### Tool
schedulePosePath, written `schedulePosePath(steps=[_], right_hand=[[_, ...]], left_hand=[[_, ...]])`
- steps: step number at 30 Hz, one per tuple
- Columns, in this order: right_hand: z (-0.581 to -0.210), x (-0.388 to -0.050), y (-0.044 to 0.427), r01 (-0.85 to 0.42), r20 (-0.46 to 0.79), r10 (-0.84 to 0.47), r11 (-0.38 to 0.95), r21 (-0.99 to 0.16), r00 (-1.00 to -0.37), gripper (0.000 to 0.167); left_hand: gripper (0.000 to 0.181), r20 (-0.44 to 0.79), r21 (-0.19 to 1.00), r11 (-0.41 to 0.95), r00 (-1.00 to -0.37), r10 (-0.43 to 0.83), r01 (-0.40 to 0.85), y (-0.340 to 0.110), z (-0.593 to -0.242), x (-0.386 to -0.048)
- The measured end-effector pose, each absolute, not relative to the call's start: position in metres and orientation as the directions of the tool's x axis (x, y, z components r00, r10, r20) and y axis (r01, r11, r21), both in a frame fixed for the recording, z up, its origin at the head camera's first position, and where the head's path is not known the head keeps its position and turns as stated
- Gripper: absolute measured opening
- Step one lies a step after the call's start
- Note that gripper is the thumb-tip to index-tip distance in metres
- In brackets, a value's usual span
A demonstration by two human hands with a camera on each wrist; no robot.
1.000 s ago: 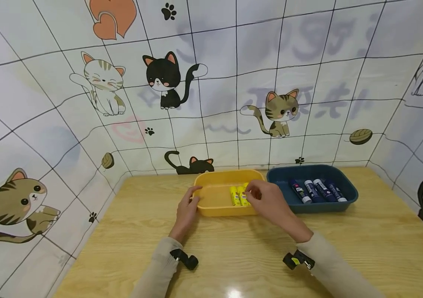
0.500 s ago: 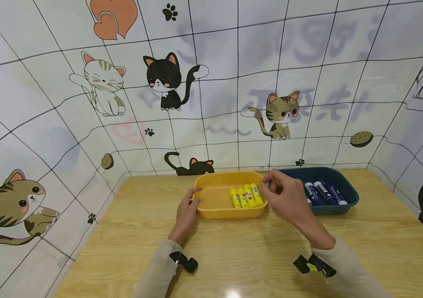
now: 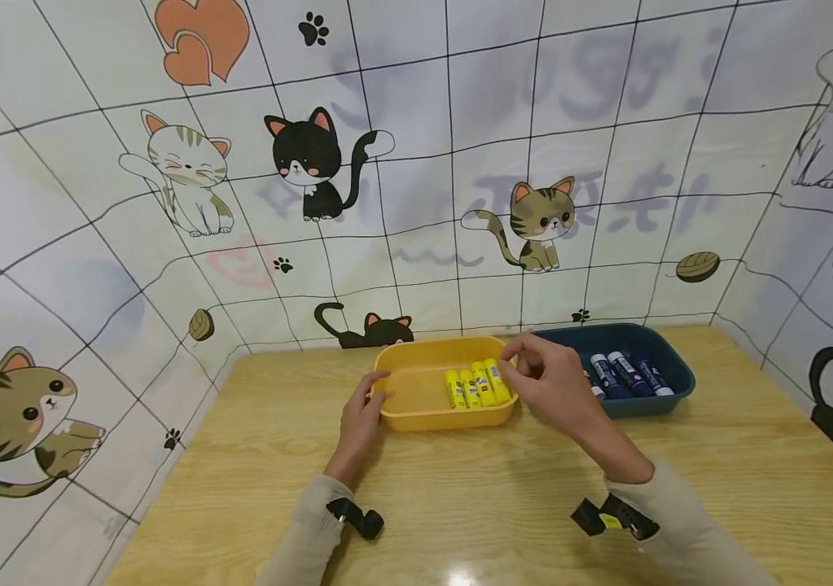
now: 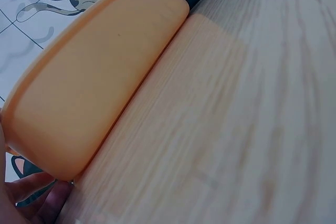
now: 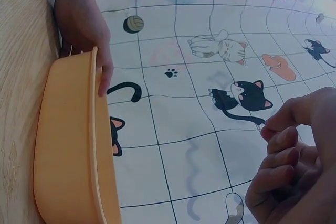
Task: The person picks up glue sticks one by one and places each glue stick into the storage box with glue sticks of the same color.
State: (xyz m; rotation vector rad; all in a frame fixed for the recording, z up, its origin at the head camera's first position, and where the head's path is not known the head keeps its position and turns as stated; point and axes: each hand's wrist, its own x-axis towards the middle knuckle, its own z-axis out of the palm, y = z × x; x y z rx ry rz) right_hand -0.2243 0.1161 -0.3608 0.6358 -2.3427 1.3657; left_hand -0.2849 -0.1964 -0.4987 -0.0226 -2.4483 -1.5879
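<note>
My left hand (image 3: 360, 419) holds the left end of a yellow plastic tray (image 3: 438, 421), its thumb over the rim and its fingers outside. Several yellow glue sticks (image 3: 470, 388) lie side by side in the right part of that tray. Just above the tray's right rim is my right hand (image 3: 554, 382). In the right wrist view the right hand (image 5: 294, 166) has curled fingers with nothing visible between them. A dark blue tray (image 3: 643, 407) stands right of the yellow one. Blue glue sticks with white ends (image 3: 624, 374) lie inside it, some hidden by my right hand.
Both trays rest on a light wooden table (image 3: 453, 488), near its back edge. Behind and at both sides rises a white, grid-patterned wall covering (image 3: 423, 187) printed with cats. Each sleeve carries a small black wrist camera (image 3: 359, 519).
My right hand has moved right from over the yellow glue sticks to the tray's right rim, leaving the sticks in plain sight. My left hand keeps its hold. The head view has shifted slightly.
</note>
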Motion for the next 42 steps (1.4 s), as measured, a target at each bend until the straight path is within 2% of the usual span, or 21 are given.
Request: schedulePosePath(steps=[19,26,31,35,39,42], right_hand=[[-0.365,-0.221,0.108,-0.528,0.424,-0.320,0.415,-0.741,-0.847,0.004],[-0.365,-0.227,0.110,-0.498,0.382,-0.324,0.463,-0.733,-0.865,0.005],[-0.367,-0.231,0.117,-0.438,0.321,-0.306,0.501,-0.746,-0.896,0.005],[-0.371,-0.231,0.124,-0.395,0.276,-0.292,0.529,-0.751,-0.916,0.005],[-0.370,-0.236,0.139,-0.396,0.271,-0.290,0.624,-0.674,-0.918,0.005],[-0.363,-0.246,0.159,-0.389,0.238,-0.308,0.725,-0.568,-0.921,0.009]], left_hand=[[0.035,0.180,0.907,0.402,-0.979,-0.092,0.129,-0.196,-0.493,-0.279],[0.036,0.189,0.903,0.404,-0.979,-0.072,0.144,-0.198,-0.491,-0.283],[0.038,0.136,0.926,0.355,-0.991,0.014,0.132,-0.201,-0.487,-0.285],[0.049,0.090,0.945,0.306,-0.990,0.104,0.118,-0.210,-0.482,-0.287],[0.057,0.062,0.958,0.266,-0.986,0.155,0.103,-0.225,-0.476,-0.292],[0.059,0.055,0.941,0.321,-0.986,0.156,0.104,-0.241,-0.471,-0.299]])
